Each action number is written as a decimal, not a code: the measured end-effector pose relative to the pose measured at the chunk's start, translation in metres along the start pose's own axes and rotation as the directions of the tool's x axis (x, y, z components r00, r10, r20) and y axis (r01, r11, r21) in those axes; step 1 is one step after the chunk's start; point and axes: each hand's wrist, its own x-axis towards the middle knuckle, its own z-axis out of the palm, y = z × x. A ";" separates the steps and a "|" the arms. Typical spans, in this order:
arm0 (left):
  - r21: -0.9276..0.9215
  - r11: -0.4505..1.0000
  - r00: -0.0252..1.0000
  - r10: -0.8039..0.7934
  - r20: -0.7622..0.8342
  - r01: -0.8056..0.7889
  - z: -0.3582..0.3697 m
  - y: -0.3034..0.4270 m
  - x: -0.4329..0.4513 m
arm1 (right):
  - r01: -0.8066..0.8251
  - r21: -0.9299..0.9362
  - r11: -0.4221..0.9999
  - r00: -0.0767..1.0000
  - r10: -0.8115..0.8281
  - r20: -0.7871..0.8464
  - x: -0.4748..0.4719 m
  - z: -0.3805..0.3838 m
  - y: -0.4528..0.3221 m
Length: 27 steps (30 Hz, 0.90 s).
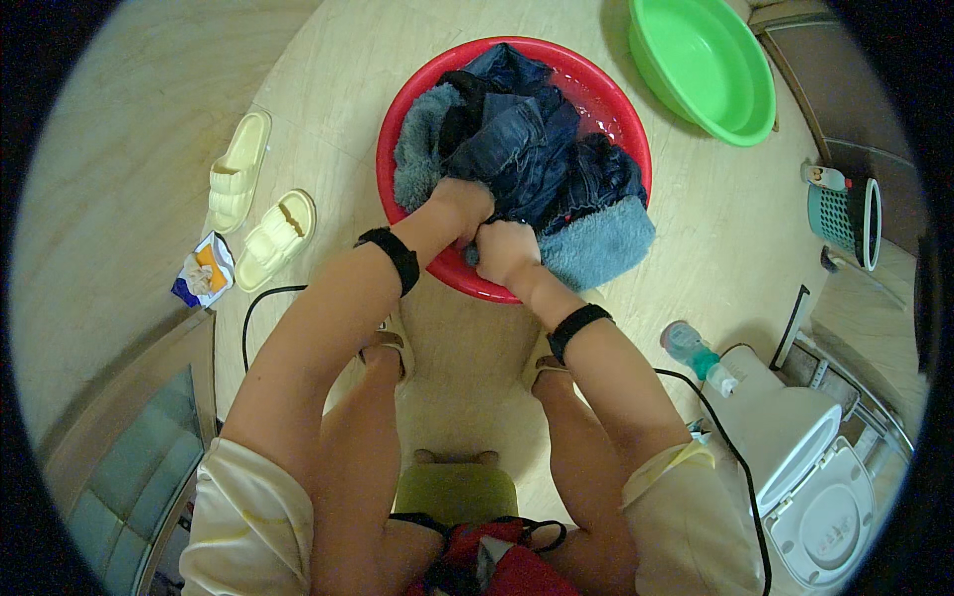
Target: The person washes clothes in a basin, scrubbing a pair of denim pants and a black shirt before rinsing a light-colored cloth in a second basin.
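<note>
A red plastic basin (387, 149) stands on the floor before me, heaped with wet dark-blue denim clothing (514, 130). Grey-blue fluffy fabric (426, 141) lies along the basin's left side. A lighter blue fluffy piece (600, 242) hangs over the near right rim. Near the front rim, my left hand (466, 203) is closed on the denim, its fingers mostly hidden. My right hand (509, 249) makes a fist right beside it, gripping the near edge of the denim. A little sudsy water (596, 100) shows at the basin's upper right.
A green basin (708, 67) leans at the upper right. Pale yellow slippers (276, 238) and an opened packet (203, 272) lie left. At right are a bottle (693, 350), a toilet (782, 417), a black cable (723, 425) and a teal basket (833, 216). I sit on a green stool (456, 492).
</note>
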 end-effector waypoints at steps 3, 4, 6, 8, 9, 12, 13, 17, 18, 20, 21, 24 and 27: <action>-0.015 1.000 0.998 -0.015 -0.059 0.014 0.008 -0.004 0.002 | 0.019 -0.032 0.999 0.999 -0.020 -0.045 0.004 0.006 0.000; -0.027 1.000 0.996 -0.004 -0.088 0.002 0.009 -0.006 0.002 | 0.007 -0.032 0.999 0.998 -0.009 -0.055 0.007 0.009 0.000; -0.024 1.000 0.993 -0.015 -0.116 0.013 0.014 -0.009 0.003 | -0.003 -0.029 1.000 0.998 0.001 -0.064 0.014 0.013 -0.002; -0.021 0.999 0.989 -0.031 -0.144 0.028 0.018 -0.015 0.004 | -0.012 -0.021 1.000 0.998 0.010 -0.070 0.021 0.016 -0.005; -0.011 1.000 0.991 0.013 -0.132 -0.014 0.016 -0.016 0.003 | -0.013 -0.019 1.000 0.998 0.012 -0.067 0.024 0.018 -0.006; -0.041 0.999 0.990 0.019 -0.139 -0.025 0.018 -0.019 0.006 | -0.053 0.014 0.998 0.996 0.054 -0.072 0.033 0.022 -0.009; -0.080 0.997 0.987 -0.022 -0.159 0.009 0.019 -0.021 0.009 | -0.112 0.043 0.993 0.992 0.114 -0.050 0.039 0.022 -0.012; -0.136 0.987 0.996 -0.087 -0.011 0.085 0.015 -0.024 0.014 | -0.133 0.040 0.990 0.991 0.133 -0.009 0.044 0.020 -0.014; -0.139 0.987 0.997 -0.074 0.001 0.073 0.014 -0.026 0.015 | -0.132 0.039 0.990 0.991 0.132 -0.007 0.045 0.017 -0.016; -0.147 0.987 0.998 -0.062 0.014 0.063 0.014 -0.029 0.015 | -0.144 -0.001 0.990 0.989 0.144 0.017 0.046 0.013 -0.019; -0.157 0.987 0.999 -0.041 0.016 0.043 0.014 -0.031 0.016 | -0.145 -0.003 0.989 0.989 0.145 0.018 0.048 0.014 -0.018; -0.196 0.980 0.999 -0.029 0.028 0.034 0.013 -0.033 0.021 | -0.186 -0.001 0.983 0.980 0.185 0.067 0.053 0.014 -0.018; -0.198 0.980 0.998 -0.007 0.067 0.020 0.014 -0.037 0.024 | -0.157 0.001 0.988 0.985 0.157 0.070 0.052 0.006 -0.021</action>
